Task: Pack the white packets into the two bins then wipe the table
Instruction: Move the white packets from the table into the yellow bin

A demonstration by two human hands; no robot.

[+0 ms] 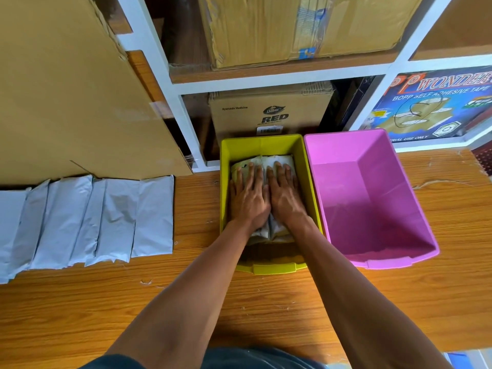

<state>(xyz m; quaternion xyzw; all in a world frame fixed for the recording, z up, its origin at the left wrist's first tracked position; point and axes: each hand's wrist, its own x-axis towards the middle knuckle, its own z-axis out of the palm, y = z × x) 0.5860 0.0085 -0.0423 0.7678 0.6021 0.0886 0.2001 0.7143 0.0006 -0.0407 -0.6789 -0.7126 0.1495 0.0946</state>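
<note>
A yellow bin [262, 145] stands on the wooden table [266, 302] in the middle, with a pink bin [372, 182] touching its right side. White packets [274, 162] lie inside the yellow bin. My left hand [249, 198] and my right hand [285, 194] press flat on those packets, side by side, fingers straight. The pink bin holds nothing. Several more white packets [87, 222] lie in an overlapping row on the table at the left.
A white shelf frame [186, 118] with cardboard boxes [271, 113] stands right behind the bins. A large cardboard sheet [66, 89] leans at the back left, above the packet row. A tape carton [431, 107] sits at the back right.
</note>
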